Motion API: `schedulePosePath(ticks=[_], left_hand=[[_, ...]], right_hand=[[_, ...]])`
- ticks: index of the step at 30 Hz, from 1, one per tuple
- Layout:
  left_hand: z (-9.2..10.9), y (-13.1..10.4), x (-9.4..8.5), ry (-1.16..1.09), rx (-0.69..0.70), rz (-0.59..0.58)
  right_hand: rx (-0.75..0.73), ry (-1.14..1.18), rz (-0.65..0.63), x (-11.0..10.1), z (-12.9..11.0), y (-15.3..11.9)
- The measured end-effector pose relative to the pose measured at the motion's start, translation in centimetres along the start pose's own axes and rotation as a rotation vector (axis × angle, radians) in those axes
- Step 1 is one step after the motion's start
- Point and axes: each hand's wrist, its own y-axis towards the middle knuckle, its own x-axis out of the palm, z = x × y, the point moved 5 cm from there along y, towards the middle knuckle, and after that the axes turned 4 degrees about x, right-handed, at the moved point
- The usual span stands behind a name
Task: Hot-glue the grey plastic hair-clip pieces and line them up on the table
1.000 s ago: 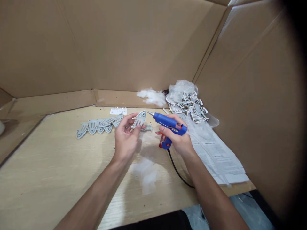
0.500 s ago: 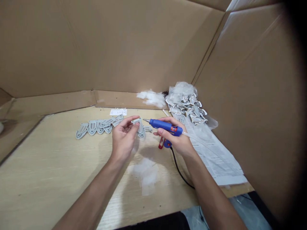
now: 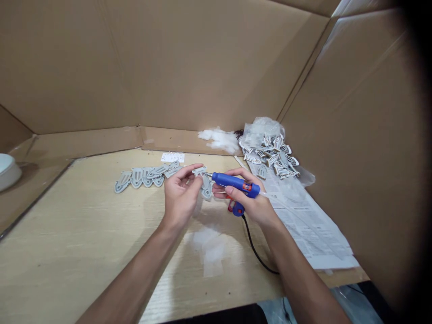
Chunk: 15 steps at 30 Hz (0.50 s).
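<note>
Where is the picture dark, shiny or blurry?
All in the head view: black shades the right edge; pale glare streaks the table toward the front; soft shadows lie near the left hand; print on the paper looks fuzzy.

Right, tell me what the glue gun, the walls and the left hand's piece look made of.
Glue gun: likely plastic, smooth, blue; nozzle probably metal, grey. Walls: cardboard, matte brown with fold creases. Piece in the left hand: perhaps plastic, dull pale grey; too small to confirm.

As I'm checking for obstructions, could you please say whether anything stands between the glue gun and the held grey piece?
Nothing visible: the glue gun in the right hand has its nozzle at the grey piece in the left hand.
</note>
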Motion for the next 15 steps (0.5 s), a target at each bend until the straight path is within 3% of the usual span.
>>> schedulePosePath(ticks=[15], left_hand=[[1.5, -0.9, 0.3, -0.033, 0.109, 0.032]], right_hand=[[0.039, 0.14, -0.004, 0.2, -0.1, 0.2]])
